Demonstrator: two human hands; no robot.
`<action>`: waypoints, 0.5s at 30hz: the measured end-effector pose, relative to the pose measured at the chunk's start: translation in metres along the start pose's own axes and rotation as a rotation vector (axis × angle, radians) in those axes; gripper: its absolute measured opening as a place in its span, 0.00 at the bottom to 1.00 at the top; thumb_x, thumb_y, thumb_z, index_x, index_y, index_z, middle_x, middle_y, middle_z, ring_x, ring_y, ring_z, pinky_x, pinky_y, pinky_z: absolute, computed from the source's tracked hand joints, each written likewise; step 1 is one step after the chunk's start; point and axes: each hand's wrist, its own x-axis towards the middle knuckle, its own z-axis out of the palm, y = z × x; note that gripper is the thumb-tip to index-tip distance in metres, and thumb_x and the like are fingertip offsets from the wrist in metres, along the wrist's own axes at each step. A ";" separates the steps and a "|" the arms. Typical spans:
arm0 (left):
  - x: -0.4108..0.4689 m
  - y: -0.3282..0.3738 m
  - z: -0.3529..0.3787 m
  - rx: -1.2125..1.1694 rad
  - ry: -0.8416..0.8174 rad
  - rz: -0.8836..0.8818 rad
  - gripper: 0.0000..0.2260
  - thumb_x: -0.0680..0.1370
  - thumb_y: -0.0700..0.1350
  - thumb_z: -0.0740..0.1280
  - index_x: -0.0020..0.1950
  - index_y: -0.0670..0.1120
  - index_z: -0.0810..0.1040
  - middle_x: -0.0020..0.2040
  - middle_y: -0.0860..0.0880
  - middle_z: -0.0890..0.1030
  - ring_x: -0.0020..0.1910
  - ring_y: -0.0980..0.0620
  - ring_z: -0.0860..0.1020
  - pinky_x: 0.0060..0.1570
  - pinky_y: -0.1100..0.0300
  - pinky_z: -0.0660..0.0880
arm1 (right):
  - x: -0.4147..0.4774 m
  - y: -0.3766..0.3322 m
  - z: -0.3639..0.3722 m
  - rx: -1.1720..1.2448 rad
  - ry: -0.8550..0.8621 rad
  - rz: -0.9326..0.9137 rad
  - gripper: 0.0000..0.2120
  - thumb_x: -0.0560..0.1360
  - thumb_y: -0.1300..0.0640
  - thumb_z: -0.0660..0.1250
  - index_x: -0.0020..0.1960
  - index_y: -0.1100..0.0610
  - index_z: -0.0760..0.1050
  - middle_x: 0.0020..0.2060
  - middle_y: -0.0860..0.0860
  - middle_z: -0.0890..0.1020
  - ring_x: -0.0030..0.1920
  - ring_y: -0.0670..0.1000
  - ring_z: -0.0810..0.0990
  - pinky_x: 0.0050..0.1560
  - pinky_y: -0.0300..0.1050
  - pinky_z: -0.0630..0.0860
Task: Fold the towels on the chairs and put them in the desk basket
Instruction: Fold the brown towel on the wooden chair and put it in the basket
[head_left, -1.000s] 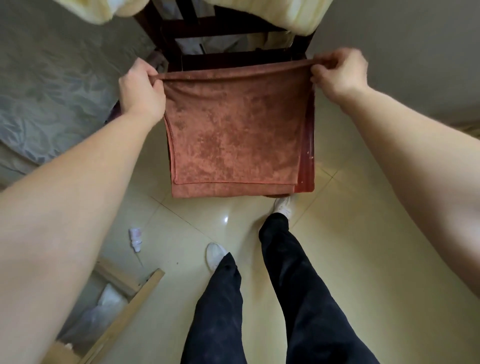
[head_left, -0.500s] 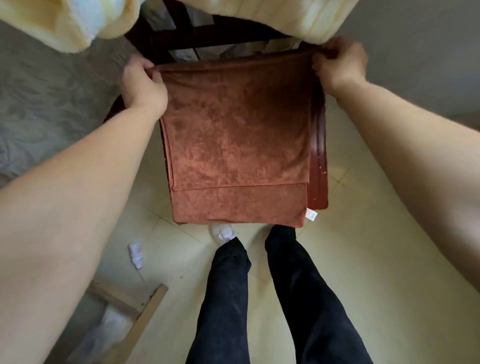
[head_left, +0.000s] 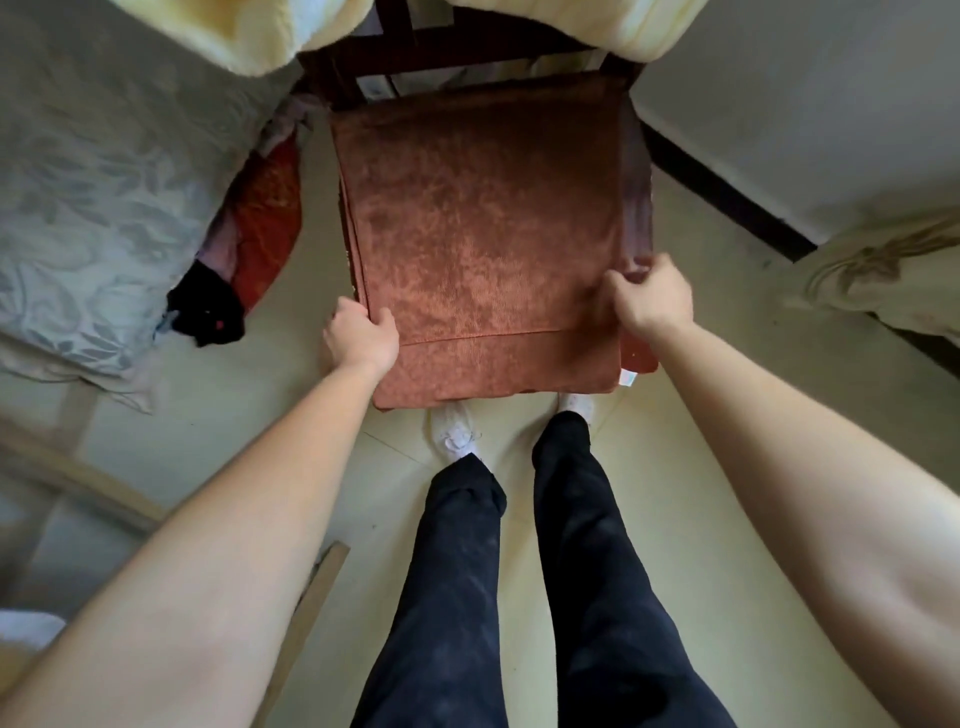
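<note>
Both grips are clamped on the rust-brown towel (head_left: 478, 208), which lies folded in layers on the seat of the dark wooden chair (head_left: 467, 49). The left grip (head_left: 358, 338) holds the towel's left edge near the seat's front-left corner, thumb on top of the cloth and fingers curled under it. The right grip (head_left: 652, 301) pinches the right edge of the top layer near the seat's front-right corner, lifting it a little.

The towel covers nearly the whole seat, from the back edge under the chair's rails to the front edge, where it hangs over. Its top layer ends at a hemmed line just short of the front, and a lower layer shows beyond it. A small white tag (head_left: 628, 378) sticks out at the towel's front-right corner, and a strip of the reddish seat shows beside it along the right edge.

Pale yellow cloth (head_left: 249, 31) is draped over the chair's back on both sides. A bed with a grey patterned cover (head_left: 78, 182) stands left of the chair, and a bundle of red and black cloth (head_left: 254, 228) hangs between the two. The person stands at the seat's front edge in black trousers (head_left: 582, 571), with the toes of the white shoes (head_left: 454, 431) on the pale tiled floor (head_left: 701, 493), just under the towel's overhang. Cream patterned fabric (head_left: 883, 270) lies at the far right.
</note>
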 end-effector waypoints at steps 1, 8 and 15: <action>-0.004 -0.006 0.006 0.036 -0.035 -0.026 0.17 0.80 0.54 0.62 0.63 0.43 0.73 0.63 0.42 0.78 0.63 0.40 0.75 0.58 0.51 0.72 | -0.004 0.008 0.006 -0.019 -0.020 0.046 0.25 0.74 0.43 0.67 0.65 0.55 0.73 0.62 0.55 0.80 0.64 0.59 0.77 0.63 0.49 0.73; -0.008 -0.024 0.030 0.037 -0.048 -0.044 0.11 0.79 0.52 0.66 0.57 0.47 0.79 0.60 0.44 0.81 0.60 0.40 0.77 0.55 0.52 0.74 | -0.013 0.037 0.025 -0.084 -0.067 0.059 0.16 0.76 0.44 0.67 0.58 0.52 0.79 0.57 0.51 0.83 0.62 0.55 0.79 0.60 0.44 0.73; -0.001 -0.028 0.036 -0.202 0.098 -0.191 0.13 0.77 0.52 0.70 0.57 0.47 0.79 0.59 0.44 0.81 0.59 0.42 0.79 0.56 0.55 0.74 | -0.012 0.040 0.024 0.029 0.083 0.090 0.06 0.74 0.48 0.68 0.46 0.50 0.76 0.45 0.48 0.82 0.49 0.52 0.80 0.55 0.44 0.77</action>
